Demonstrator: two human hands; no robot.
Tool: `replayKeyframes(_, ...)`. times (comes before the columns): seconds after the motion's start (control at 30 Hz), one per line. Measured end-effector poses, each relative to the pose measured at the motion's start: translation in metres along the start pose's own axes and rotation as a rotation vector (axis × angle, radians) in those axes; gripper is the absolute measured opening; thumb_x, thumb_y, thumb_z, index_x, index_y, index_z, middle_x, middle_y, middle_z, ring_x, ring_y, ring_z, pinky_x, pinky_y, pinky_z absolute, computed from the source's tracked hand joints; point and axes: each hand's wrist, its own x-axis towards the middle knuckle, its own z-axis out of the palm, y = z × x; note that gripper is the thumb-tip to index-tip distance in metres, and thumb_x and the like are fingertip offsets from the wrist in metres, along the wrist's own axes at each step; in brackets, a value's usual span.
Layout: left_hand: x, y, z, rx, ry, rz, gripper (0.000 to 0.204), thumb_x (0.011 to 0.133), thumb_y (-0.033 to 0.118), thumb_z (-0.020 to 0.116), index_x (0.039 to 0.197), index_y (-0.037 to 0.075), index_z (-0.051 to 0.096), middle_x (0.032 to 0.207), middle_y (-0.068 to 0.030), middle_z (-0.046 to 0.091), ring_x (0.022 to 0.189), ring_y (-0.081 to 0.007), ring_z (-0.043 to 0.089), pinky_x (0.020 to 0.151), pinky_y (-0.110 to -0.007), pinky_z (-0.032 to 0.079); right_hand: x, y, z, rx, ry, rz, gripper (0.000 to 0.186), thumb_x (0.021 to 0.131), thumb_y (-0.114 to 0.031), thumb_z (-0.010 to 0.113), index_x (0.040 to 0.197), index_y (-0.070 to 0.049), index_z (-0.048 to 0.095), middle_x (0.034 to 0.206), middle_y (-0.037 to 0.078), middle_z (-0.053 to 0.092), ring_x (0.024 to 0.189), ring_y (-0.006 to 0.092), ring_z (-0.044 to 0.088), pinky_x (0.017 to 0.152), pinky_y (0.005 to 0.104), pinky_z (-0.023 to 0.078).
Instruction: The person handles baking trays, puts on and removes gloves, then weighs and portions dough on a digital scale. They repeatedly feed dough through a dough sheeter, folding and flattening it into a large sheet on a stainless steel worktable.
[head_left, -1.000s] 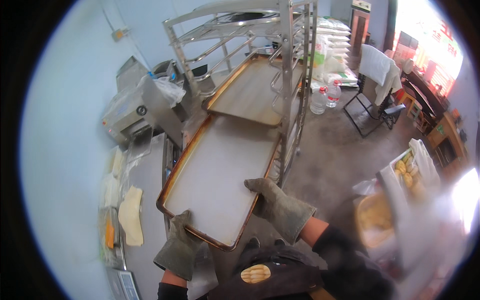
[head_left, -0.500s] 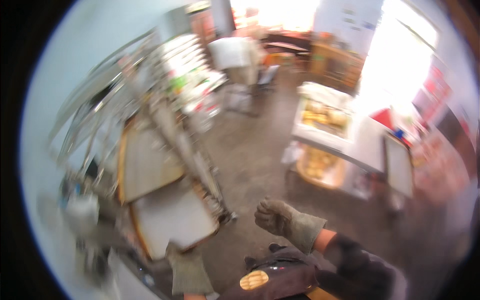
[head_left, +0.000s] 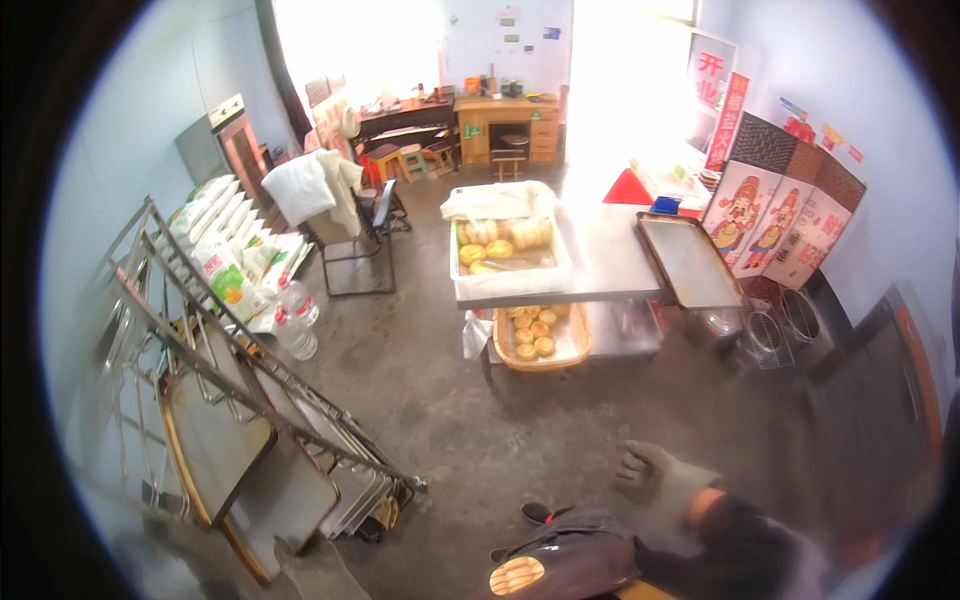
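Observation:
Both of my hands wear thick grey work gloves. Along the lower left, the thumb of my left hand (head_left: 312,568) lies over the near rim of a flat metal baking tray (head_left: 285,500); its other fingers are hidden under the rim. A second baking tray (head_left: 215,430) overlaps that one from above, beside a metal tray rack (head_left: 270,395). Out over the floor at the lower right, my right hand (head_left: 655,475) holds nothing, its fingers loosely bent and apart.
Ahead stands a metal table (head_left: 610,250) with a white box (head_left: 510,280) of round flatbreads and a baking tray (head_left: 690,260). A basket (head_left: 545,362) of breads sits underneath. White sacks (head_left: 215,260), water bottles (head_left: 297,335) and a chair (head_left: 345,250) are at the left.
My view has swung right, so the rack and trays now appear farther left. My right hand's fingers look more spread than before. The left hand stays at the tray's rim.

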Motion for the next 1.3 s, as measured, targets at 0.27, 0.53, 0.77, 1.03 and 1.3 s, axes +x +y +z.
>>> replayKeyframes(0.27,0.013,0.037,-0.022,-0.030,0.160,0.198,0.036,0.103,0.037,0.057,0.127,0.010,0.057,0.122,-0.0075,0.059,0.121,-0.0268,0.055,0.104,-0.045,0.046,0.040,-0.028,-0.042,0.010,0.117,-0.005,0.026,0.095,-0.022,0.073,0.113,-0.014,0.057,0.090,0.002,0.058,0.081,0.0188,0.058,0.067,0.0367,0.046)
replayKeyframes(0.53,-0.020,0.015,-0.049,0.235,0.318,0.347,0.029,0.104,0.036,0.056,0.121,0.012,0.058,0.115,-0.0059,0.058,0.115,-0.0247,0.056,0.098,-0.042,0.047,0.055,-0.072,-0.133,0.107,0.148,-0.005,0.020,0.095,-0.020,0.073,0.106,-0.016,0.057,0.082,0.000,0.056,0.072,0.0173,0.056,0.058,0.0348,0.043)
replayKeyframes(0.77,-0.128,-0.252,-0.010,0.893,0.046,-0.210,0.024,0.105,0.035,0.056,0.116,0.014,0.059,0.109,-0.0044,0.058,0.111,-0.0229,0.056,0.093,-0.040,0.048,0.024,-0.066,-0.220,0.325,0.223,-0.065,0.016,0.095,-0.018,0.073,0.100,-0.018,0.058,0.074,-0.002,0.053,0.064,0.0160,0.054,0.051,0.0332,0.041)
replayKeyframes(1.03,-0.140,-0.378,0.103,1.503,-1.132,-0.471,0.018,0.106,0.033,0.055,0.110,0.016,0.059,0.102,-0.0028,0.057,0.105,-0.0208,0.056,0.087,-0.037,0.049,-0.021,-0.034,-0.145,0.582,0.309,-0.215,0.019,0.097,-0.017,0.073,0.107,-0.019,0.057,0.077,-0.002,0.055,0.063,0.0135,0.054,0.050,0.0285,0.041)
replayKeyframes(1.3,-0.282,-0.603,0.404,1.141,-1.998,0.040,0.025,0.106,0.033,0.055,0.121,0.014,0.058,0.107,-0.0036,0.061,0.110,-0.0218,0.057,0.088,-0.036,0.051,0.041,-0.092,-0.244,0.737,0.077,-0.508,0.033,0.101,-0.021,0.069,0.130,-0.020,0.053,0.094,0.001,0.061,0.078,0.0113,0.062,0.059,0.0236,0.053)
